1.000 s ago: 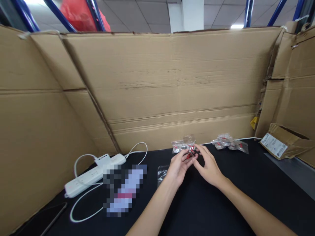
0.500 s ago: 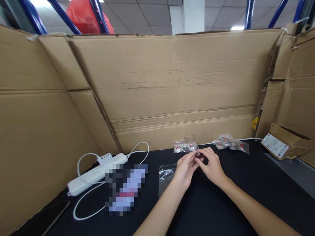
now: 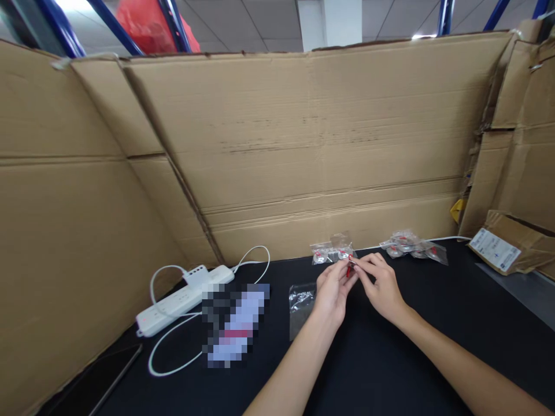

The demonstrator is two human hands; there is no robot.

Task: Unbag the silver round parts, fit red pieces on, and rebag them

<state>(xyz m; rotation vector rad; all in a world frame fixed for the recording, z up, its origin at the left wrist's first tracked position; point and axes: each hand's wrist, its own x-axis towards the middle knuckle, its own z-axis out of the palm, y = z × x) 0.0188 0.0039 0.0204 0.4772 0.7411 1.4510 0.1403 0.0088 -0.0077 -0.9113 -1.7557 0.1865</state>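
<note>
One small red-corded piece [image 3: 349,271], mostly hidden by fingers, is sitting at the fingertips of both hands: to the right of the left hand [image 3: 333,290] and to the left of, and slightly beyond, the right hand [image 3: 382,288]. Its red strand is running roughly up and down the view; the long axis of the rest cannot be told. Both hands are touching it, neither clearly nearer; the left is cupping narrowly around it, the right is pinching thumb to forefinger. Surface: black tabletop [image 3: 373,370], bearing one clear plastic bag [image 3: 301,306] lying beside the left wrist, two groups of bagged discs, one [image 3: 321,255] just behind the hands, one [image 3: 405,245] farther right, and one white power strip [image 3: 173,306] at left. Room: cardboard panels [image 3: 269,127] are enclosing the table; one labelled carton [image 3: 498,248] is resting at far right.
</note>
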